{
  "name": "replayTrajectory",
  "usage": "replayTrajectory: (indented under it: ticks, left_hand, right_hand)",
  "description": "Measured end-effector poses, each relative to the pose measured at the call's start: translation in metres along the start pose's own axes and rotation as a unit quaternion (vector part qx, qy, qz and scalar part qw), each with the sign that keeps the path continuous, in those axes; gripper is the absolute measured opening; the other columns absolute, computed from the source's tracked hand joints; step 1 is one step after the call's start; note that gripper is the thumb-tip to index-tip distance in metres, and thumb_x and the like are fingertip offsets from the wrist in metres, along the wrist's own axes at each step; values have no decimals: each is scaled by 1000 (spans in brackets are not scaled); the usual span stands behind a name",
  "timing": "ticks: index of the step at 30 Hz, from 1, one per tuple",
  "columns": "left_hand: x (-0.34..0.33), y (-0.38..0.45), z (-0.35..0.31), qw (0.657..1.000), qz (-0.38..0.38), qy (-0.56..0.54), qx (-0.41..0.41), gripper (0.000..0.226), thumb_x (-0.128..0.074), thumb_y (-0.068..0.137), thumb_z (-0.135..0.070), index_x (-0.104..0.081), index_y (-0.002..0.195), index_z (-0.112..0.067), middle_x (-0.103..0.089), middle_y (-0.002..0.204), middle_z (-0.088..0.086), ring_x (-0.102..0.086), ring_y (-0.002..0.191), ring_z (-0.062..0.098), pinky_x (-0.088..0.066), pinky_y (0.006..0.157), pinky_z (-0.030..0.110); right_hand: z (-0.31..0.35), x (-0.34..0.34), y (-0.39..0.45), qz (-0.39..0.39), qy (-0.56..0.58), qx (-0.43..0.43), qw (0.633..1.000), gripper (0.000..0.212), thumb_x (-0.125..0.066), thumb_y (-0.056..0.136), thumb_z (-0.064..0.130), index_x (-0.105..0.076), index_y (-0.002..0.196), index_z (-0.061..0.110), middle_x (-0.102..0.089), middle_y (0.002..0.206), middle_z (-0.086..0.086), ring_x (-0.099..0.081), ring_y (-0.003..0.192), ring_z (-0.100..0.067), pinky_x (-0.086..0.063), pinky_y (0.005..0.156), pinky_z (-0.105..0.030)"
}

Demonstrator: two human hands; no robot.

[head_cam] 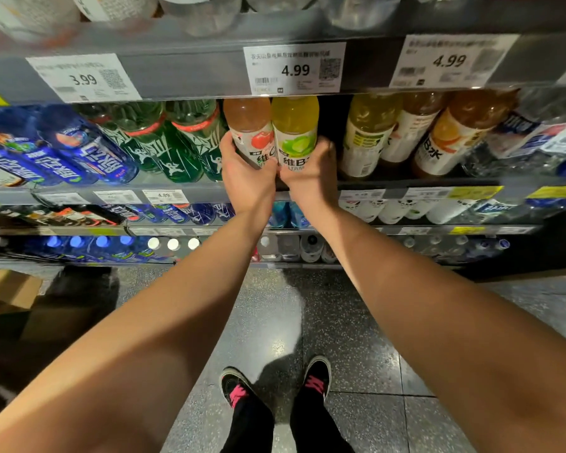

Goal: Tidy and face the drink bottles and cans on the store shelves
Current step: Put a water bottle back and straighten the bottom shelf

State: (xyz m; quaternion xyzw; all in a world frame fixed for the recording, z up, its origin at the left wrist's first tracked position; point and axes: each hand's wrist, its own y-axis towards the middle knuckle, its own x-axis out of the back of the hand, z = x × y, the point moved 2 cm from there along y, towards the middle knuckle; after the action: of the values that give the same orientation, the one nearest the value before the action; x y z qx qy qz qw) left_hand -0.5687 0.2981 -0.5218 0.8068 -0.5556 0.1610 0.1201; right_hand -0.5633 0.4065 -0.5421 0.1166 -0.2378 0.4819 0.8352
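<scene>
Two vitamin drink bottles side by side, touching, at shelf (406,186) front: apple bottle (249,132) left, lime bottle (295,130) right. Left hand (247,178) on apple bottle's left flank, right hand (311,173) on lime bottle's right flank. Soda bottles (177,142) left of the pair; gap, then more vitamin bottles (406,135) right. Price tags (294,69) on shelf edge above. Lower shelves beneath; cardboard box (9,289) on floor, near left.

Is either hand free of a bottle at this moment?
No: the left hand grips the orange bottle, the right hand grips the yellow-green bottle.
</scene>
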Motion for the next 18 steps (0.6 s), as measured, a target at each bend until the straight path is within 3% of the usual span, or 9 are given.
replayTrajectory:
  ticks: [3, 6, 11, 15, 18]
  left_hand:
    - [0, 3, 0, 1000, 20, -1, 2, 69, -79, 73, -8, -46, 133, -10, -66, 109, -4, -65, 96, 13, -51, 87, 21]
    - [-2, 5, -2, 1000, 17, -4, 17, 67, -79, 75, -8, -44, 131, -9, -58, 102, -10, -60, 91, 9, -40, 75, 8]
    - [-5, 9, -2, 999, 18, 15, 27, 74, -86, 70, -15, -43, 131, -11, -56, 114, -4, -52, 100, 10, -32, 84, 10]
    - [-9, 11, -2, 997, 27, 66, 3, 77, -90, 63, -24, -51, 127, -10, -54, 126, 7, -54, 113, 20, -42, 101, 29]
    - [-8, 13, -4, 997, 46, 52, 28, 70, -88, 64, -25, -51, 122, -13, -60, 112, 0, -56, 98, 14, -46, 90, 26]
  right_hand:
    - [-6, 12, -6, 57, 7, 4, 998, 57, -78, 67, 26, -55, 115, 7, -60, 113, -11, -62, 103, -28, -55, 82, -46]
    - [-12, 30, -23, 81, 34, -11, 996, 52, -72, 80, 22, -52, 127, 13, -57, 129, -8, -57, 112, -18, -51, 95, -38]
    - [-28, 51, -42, 28, 24, -3, 999, 37, -67, 91, 19, -56, 125, 10, -60, 123, -7, -60, 105, -20, -53, 91, -40]
    - [-38, 73, -47, -26, 23, -31, 999, 32, -66, 92, 18, -58, 123, 11, -63, 118, -7, -61, 106, -20, -54, 90, -40]
    - [-36, 87, -42, -83, 40, -36, 995, 37, -68, 87, 22, -57, 121, 12, -60, 114, -7, -59, 105, -25, -52, 89, -48]
